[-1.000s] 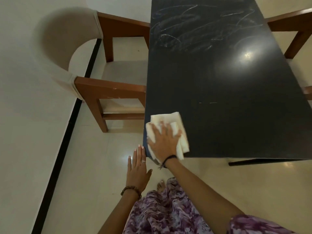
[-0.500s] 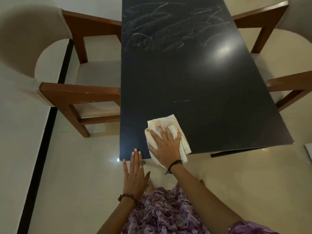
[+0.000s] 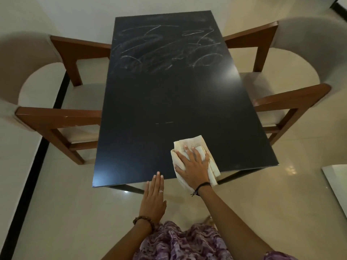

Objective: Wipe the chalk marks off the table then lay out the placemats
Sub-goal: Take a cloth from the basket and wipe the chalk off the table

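A black rectangular table (image 3: 169, 102) stretches away from me. White chalk marks (image 3: 165, 49) cover its far half, and two tiny marks (image 3: 165, 122) sit near the middle. My right hand (image 3: 195, 166) lies flat on a folded cream cloth (image 3: 195, 143) at the near edge, pressing it onto the tabletop. My left hand (image 3: 153, 196) is flat with fingers together, its fingertips just over the near edge, to the left of the cloth. No placemats are in view.
A wooden armchair with beige upholstery (image 3: 56, 102) stands at the left side and another (image 3: 285, 79) at the right. A white flat object (image 3: 338, 181) lies on the tiled floor at the right. A black floor strip (image 3: 37, 162) runs along the left.
My right hand has slid the cloth rightward along the near edge, from the left corner toward the middle. My left hand followed to the edge. My view swung right, bringing in the right chair.
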